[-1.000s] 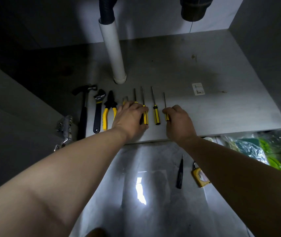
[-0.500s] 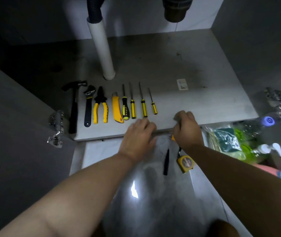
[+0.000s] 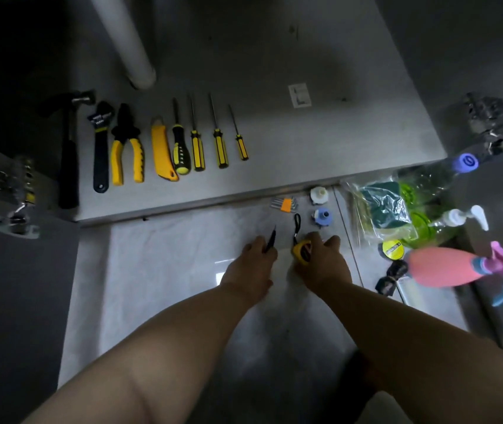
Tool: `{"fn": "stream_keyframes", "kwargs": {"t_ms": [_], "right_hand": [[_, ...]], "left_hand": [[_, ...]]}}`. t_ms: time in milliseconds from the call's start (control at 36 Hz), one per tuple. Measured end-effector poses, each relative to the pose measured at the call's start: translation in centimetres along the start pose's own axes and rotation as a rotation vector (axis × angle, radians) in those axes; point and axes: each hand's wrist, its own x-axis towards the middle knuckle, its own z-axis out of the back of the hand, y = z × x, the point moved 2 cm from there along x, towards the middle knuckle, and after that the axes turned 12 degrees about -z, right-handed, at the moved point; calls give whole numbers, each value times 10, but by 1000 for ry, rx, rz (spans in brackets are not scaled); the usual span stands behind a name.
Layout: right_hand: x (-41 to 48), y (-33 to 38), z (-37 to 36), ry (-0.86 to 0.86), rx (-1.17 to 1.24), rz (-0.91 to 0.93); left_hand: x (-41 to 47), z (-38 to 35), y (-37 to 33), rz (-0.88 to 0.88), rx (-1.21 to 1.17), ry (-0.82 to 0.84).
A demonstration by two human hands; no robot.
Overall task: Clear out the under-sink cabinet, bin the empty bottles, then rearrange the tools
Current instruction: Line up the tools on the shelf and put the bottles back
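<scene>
1. A pale tiled floor (image 3: 167, 270) lies before the open cabinet, whose grey cabinet floor (image 3: 320, 142) stretches beyond.
2. Nearest, the left hand (image 3: 248, 267) pinches a slim black tool (image 3: 271, 238), its long axis pointing away toward the cabinet.
3. Just beside it, the right hand (image 3: 325, 261) grasps a yellow tape measure (image 3: 301, 252), with its black loop (image 3: 297, 223) trailing cabinetward.
4. Farther off, the tool row runs from hammer (image 3: 69, 154) to smallest screwdriver (image 3: 239, 139), handles toward the person. Its right end lies ahead and slightly left, and the left hand is probably nearer.
</scene>
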Motion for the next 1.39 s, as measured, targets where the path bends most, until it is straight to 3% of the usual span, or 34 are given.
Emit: {"fn": "stream_keyframes", "kwargs": {"t_ms": [111,250,389,500,611,778,917,1167,1389], "right_hand": [[2,3,-8,-15,5,12],[1,4,-7,102,36,70],[-4,16,18,321,16,174],[-22,37,57,611,119,72],[-44,55,104,701,148,107],[-53,83,147,383,380,174],[-37,107,168,57,295,234],[7,150,168,-108,132,249],[59,202,167,-191,36,347]], "left_hand": [[-3,-2,5,44,38,8],[-14,-1,12,169,15,33],[-33,18,18,322,-269,74],[-51,50,14,339,-535,101],[-70,89,10,340,-795,19],[-83,148,4,285,-982,-61],[-82,187,9,268,-994,-189],[-60,211,34,240,-1078,-478],[-34,216,64,246,-1017,-718]]}}
